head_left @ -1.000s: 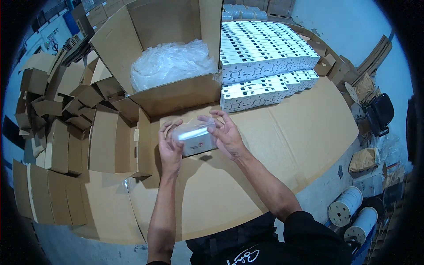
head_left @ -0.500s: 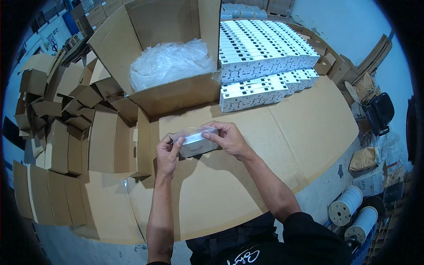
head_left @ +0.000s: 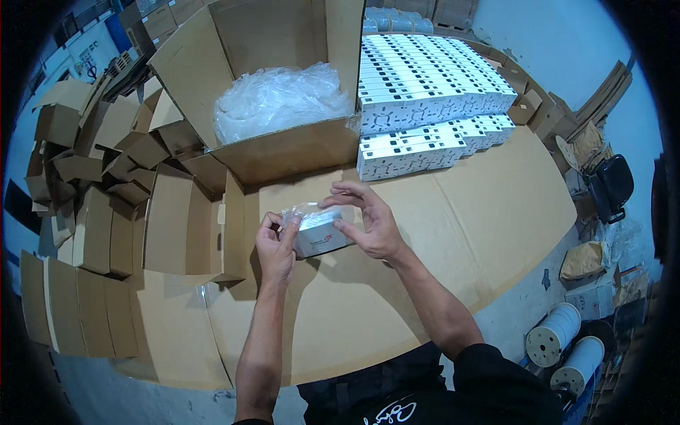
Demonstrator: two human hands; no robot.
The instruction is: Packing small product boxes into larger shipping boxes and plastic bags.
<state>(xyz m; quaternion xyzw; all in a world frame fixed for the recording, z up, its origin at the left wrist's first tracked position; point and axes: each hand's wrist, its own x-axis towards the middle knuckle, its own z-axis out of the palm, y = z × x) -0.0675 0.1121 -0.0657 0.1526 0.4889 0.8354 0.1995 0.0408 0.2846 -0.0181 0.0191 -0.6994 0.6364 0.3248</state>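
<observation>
Over the cardboard-covered table, a small white box (head_left: 322,239) in a clear plastic bag (head_left: 303,211) is held slightly tilted. My left hand (head_left: 277,242) pinches the bag and the box's left end between thumb and fingers. At the box's right end, my right hand (head_left: 370,221) has its fingers raised and apart, with the thumb at the box's edge; whether the thumb presses on it I cannot tell. The box's underside is hidden.
A large open carton (head_left: 290,152) filled with clear plastic bags (head_left: 283,101) stands behind my hands. Stacked white boxes (head_left: 411,157) are at the back right. Open brown cartons (head_left: 170,227) crowd the left. Cable spools (head_left: 552,333) stand on the floor at right.
My right hand has loosened its pinch, its fingers lifting and spreading above the box. The box has turned so more of its front face shows. My left hand still holds it.
</observation>
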